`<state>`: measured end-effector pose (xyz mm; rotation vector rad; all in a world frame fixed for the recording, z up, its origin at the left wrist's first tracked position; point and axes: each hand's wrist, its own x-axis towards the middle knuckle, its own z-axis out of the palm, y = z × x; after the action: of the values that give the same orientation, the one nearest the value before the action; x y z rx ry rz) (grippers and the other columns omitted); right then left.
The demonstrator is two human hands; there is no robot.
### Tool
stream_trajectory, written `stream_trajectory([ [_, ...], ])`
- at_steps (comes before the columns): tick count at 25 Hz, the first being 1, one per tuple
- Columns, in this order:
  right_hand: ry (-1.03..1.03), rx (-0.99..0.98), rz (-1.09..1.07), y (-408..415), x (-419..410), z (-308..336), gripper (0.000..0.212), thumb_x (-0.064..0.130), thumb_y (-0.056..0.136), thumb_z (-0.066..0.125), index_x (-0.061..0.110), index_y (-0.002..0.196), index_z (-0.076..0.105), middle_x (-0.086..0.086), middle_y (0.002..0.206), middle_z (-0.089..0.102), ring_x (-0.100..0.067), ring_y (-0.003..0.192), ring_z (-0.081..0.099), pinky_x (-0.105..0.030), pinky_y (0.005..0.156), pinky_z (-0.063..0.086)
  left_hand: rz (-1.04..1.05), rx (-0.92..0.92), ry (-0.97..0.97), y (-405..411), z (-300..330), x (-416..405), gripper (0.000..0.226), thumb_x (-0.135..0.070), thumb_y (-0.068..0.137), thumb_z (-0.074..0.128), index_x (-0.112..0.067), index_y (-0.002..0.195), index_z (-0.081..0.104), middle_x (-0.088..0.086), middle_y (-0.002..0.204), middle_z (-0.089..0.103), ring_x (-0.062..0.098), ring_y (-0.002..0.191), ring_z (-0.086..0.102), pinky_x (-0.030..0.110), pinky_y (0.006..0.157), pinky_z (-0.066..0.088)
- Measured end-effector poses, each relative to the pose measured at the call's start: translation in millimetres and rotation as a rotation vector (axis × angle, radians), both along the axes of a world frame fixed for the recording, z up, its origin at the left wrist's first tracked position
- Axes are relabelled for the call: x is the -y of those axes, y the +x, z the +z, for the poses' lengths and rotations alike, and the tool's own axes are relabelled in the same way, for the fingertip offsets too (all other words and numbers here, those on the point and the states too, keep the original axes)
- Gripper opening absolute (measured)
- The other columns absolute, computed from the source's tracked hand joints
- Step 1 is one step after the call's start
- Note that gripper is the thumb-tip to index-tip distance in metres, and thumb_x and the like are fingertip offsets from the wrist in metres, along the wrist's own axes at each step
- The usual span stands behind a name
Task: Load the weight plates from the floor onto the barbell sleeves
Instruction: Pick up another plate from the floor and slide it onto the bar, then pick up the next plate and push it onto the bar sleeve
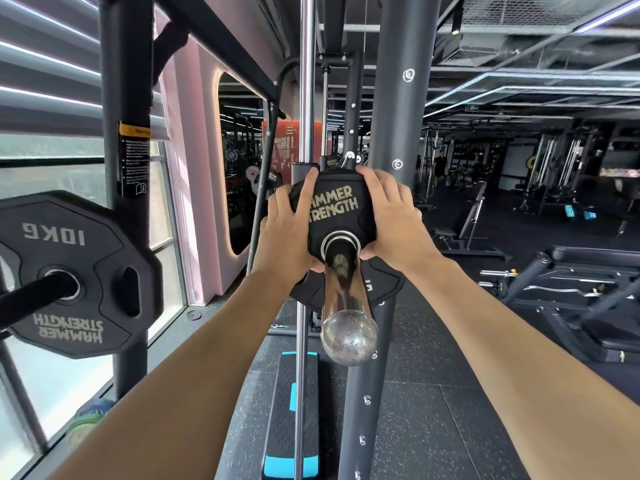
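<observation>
A small black weight plate (334, 209) with gold "HAMMER STRENGTH" lettering sits on the chrome barbell sleeve (346, 306), which points toward me and ends in a rounded cap. My left hand (289, 233) grips the plate's left edge, index finger stretched up across its face. My right hand (391, 216) grips the right edge, thumb curled under near the hub. A larger black plate (381, 285) sits behind it on the same sleeve, mostly hidden.
A 10KG black plate (74, 271) hangs on a storage peg at left on a rack post (128, 209). A grey upright (394, 133) stands right of the sleeve. A blue-and-black step platform (292, 410) lies on the floor below. Benches (571, 292) fill the right.
</observation>
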<state>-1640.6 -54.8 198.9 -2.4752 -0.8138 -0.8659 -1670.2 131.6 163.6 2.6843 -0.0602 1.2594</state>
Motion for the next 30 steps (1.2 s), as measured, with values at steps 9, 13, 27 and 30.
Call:
stream_trajectory([
  [9, -0.045, -0.166, 0.096, -16.7, 11.4, 20.8, 0.098, 0.009, 0.082, 0.072, 0.030, 0.157, 0.014, 0.000, 0.160, 0.023, -0.033, 0.143, 0.027, -0.059, 0.109, 0.037, 0.001, -0.277, -0.156, -46.0, 29.3, 9.8, 0.111, -0.027, 0.084, 0.077, -0.042, 0.157, -0.006, 0.014, 0.163, 0.014, 0.034, 0.150, 0.017, 0.058, 0.117, 0.029],
  [13, 0.170, -0.114, 0.246, -65.1, 8.7, 25.8, 0.055, 0.038, 0.102, 0.049, 0.024, 0.153, 0.034, 0.001, 0.157, 0.035, -0.020, 0.144, 0.033, -0.046, 0.116, 0.032, 0.106, -0.083, -0.038, -107.7, 35.8, 16.8, 0.061, -0.035, 0.104, 0.046, -0.023, 0.158, 0.021, 0.014, 0.159, 0.028, 0.034, 0.147, 0.025, 0.054, 0.119, 0.025],
  [27, 0.086, -0.091, 0.731, -247.7, -82.6, -36.5, 0.064, 0.063, 0.097, 0.040, 0.024, 0.148, 0.040, 0.005, 0.149, 0.043, -0.016, 0.137, 0.038, -0.039, 0.096, 0.043, 0.701, -0.120, 0.038, -355.9, -0.9, -17.0, 0.075, -0.060, 0.092, 0.022, -0.015, 0.146, 0.047, 0.014, 0.148, 0.048, 0.034, 0.140, 0.038, 0.055, 0.117, 0.024],
  [30, 0.039, -0.107, 0.794, -265.5, -115.7, -58.6, 0.063, 0.062, 0.098, 0.041, 0.023, 0.147, 0.041, 0.003, 0.147, 0.044, -0.017, 0.136, 0.038, -0.038, 0.094, 0.042, 0.803, -0.170, -0.004, -389.5, -27.4, -42.7, 0.079, -0.064, 0.091, 0.021, -0.015, 0.146, 0.047, 0.012, 0.150, 0.045, 0.032, 0.142, 0.035, 0.054, 0.119, 0.021],
])
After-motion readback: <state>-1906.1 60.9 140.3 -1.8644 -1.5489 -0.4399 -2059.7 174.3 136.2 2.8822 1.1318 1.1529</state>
